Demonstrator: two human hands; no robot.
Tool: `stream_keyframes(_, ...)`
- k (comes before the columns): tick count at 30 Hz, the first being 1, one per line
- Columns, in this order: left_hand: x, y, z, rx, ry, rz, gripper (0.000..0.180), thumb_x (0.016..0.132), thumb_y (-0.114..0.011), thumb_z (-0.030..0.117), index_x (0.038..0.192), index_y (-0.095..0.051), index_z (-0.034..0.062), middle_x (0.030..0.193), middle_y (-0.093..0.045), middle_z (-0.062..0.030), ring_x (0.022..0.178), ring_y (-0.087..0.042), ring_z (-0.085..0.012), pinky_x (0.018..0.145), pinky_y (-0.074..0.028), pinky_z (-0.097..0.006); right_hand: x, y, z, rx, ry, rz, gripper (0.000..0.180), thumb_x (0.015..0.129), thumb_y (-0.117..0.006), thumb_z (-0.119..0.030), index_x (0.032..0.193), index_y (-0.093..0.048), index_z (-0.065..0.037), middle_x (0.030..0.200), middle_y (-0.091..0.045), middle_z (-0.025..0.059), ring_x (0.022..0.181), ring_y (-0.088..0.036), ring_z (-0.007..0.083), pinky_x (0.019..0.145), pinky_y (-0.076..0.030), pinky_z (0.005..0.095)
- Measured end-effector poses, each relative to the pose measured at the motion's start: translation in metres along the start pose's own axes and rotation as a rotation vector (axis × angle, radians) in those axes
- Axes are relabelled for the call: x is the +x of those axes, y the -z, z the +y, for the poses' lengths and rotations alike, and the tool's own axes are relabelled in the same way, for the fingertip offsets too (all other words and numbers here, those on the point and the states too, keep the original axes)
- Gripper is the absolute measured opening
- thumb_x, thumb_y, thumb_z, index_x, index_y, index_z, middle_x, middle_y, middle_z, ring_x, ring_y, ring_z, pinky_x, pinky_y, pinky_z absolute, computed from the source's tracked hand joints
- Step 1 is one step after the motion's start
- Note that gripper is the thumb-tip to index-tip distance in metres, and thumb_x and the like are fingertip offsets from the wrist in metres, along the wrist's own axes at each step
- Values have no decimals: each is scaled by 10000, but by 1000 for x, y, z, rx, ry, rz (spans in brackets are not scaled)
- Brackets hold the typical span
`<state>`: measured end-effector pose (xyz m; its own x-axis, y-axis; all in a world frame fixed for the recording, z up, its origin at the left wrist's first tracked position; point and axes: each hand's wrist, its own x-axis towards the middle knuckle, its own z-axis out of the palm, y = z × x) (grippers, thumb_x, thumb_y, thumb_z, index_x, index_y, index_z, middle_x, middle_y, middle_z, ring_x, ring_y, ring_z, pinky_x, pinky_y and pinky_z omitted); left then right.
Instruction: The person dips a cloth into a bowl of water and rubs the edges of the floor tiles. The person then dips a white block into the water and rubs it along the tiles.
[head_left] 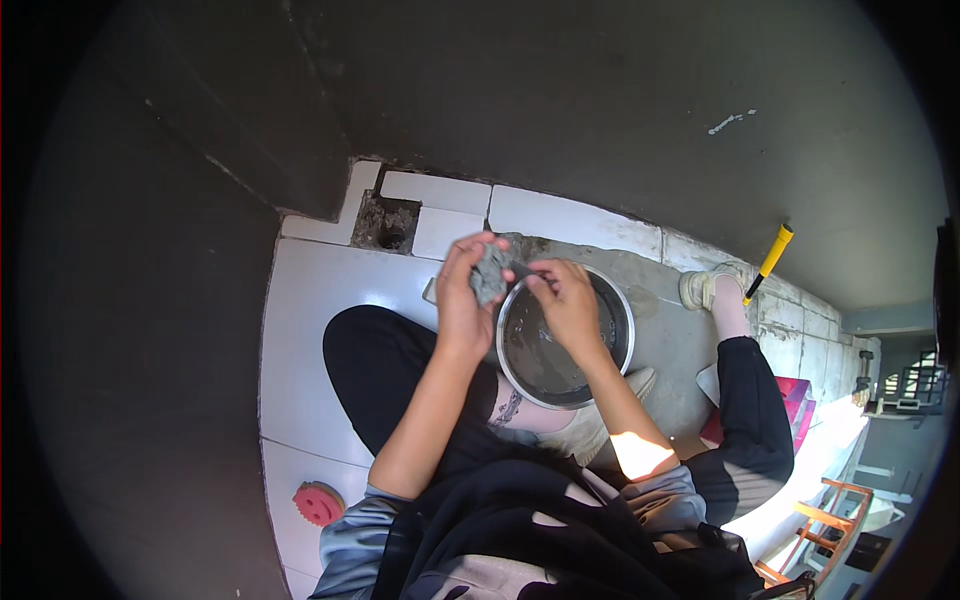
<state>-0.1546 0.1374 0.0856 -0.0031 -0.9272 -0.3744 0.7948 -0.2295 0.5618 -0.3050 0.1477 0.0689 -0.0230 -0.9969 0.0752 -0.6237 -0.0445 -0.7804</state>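
1. Left hand: raised above the bowl's 10 o'clock rim, fingers closed around a lump of grey mortar.
2. Right hand: over the bowl, fingers pinched on a thin dark tool whose tip touches the lump. The tool's kind cannot be told.
3. The hands sit close together, joined only through the lump and tool.
4. Steel mixing bowl: rests on the floor between the person's legs, at picture centre, coated inside with wet grey mix.
5. Floor: white tiles at 9 o'clock of the bowl; bare grey screed at 3 o'clock.
6. An untiled patch with a round drain hole lies at 11 o'clock of the bowl, near the wall corner.
7. Walls: dark grey, unfinished, running across 12 o'clock.
8. Yellow-handled tool lies at 2 o'clock, just beside a shoe.
9. Red toothed disc lies on tile at 7 o'clock.
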Motion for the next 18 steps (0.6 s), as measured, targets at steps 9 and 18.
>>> stream_keyframes(9,105,50,93,-81,-372,177,256,923,-523,254,1120,-584,103,1030,-658,-33,923,-660,-186,613,-457,-229,6,-120,-28,-368,239,-273,476,679,-785,-143,1076,-592,36,1046,-599,177,1041,-539,334,888,-460,423)
stream_keyframes(18,137,99,88,-200,-244,285,192,915,-524,197,1051,-593,79,1050,-648,-76,942,-652,-228,606,-509,-251,29,-62,3,679,-176,-181,228,815,-720,-129,988,-603,-38,948,-602,28,934,-550,117,813,-471,295)
